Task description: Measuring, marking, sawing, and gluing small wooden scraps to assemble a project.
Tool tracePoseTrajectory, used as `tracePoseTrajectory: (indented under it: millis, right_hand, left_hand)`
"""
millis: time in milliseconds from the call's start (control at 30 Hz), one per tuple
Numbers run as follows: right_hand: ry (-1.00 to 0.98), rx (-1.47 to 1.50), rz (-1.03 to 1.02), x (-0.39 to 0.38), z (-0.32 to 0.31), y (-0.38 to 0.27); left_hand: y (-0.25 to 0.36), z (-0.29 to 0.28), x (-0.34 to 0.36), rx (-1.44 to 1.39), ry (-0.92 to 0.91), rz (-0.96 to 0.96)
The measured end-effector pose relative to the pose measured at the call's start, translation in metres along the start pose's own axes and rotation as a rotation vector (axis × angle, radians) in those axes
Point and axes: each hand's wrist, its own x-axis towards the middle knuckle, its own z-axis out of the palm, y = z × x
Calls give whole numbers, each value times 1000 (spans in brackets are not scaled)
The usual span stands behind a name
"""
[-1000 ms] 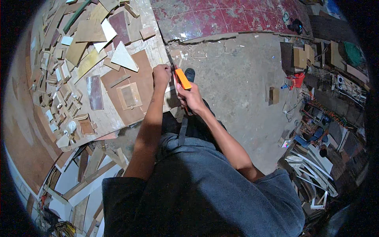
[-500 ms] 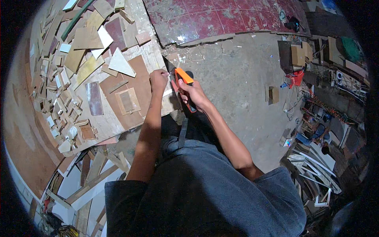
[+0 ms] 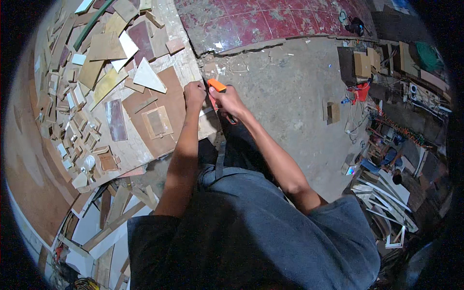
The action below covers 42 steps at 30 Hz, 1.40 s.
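Note:
My right hand (image 3: 229, 102) is wrapped round the orange-and-black handle of what looks like a handsaw (image 3: 216, 86), just past the right edge of the worktable (image 3: 186, 46). A reddish strip of the tool shows below the handle; its blade is mostly hidden by my hand and the steep view. Close on the left, my left hand (image 3: 195, 93) is closed at the table's edge, its fingertips beside the tool. Whatever it grips is hidden. Under my left wrist lies a brown board (image 3: 169, 89), bearing a small framed wooden panel (image 3: 157, 122).
Wood offcuts (image 3: 106, 47) crowd the table's left and far side, with a white triangular piece (image 3: 149, 77) among them. More boards (image 3: 116, 208) lean below the table. Red tiles (image 3: 270, 21) cover the raised floor ahead. Cables and a red container (image 3: 361, 92) lie at right.
My right hand and the tool have shifted slightly away from me and to the left, and the handle shows less. My left hand stays nearly in place at the table edge.

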Motion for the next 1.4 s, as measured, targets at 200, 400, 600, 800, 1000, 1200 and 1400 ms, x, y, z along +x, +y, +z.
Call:
tracePoseTrajectory:
  millis: [200,400,600,800,1000,1200,1400]
  right_hand:
    - [18,155,105,5,-1,61]
    - [115,149,28,-20,-6,61]
    - [162,119,-21,-37,-10,51]
    - [182,108,32,-40,-4,61]
    - [193,161,51,-43,-11,78]
    - [213,159,72,-54,-11,66]
    - [197,228,2,-59,-9,66]
  left_hand:
    - [-1,-8,3,-54,7,23]
    - [-1,-14,1,-86,-19,-35]
    - [6,-13,-5,-62,-20,-11]
    - [9,-6,-22,85,16,-161]
    - [0,-8,-20,47,9,307]
    - [-6,-2,-30,168,7,228]
    - [3,4,-37,78,23,-126]
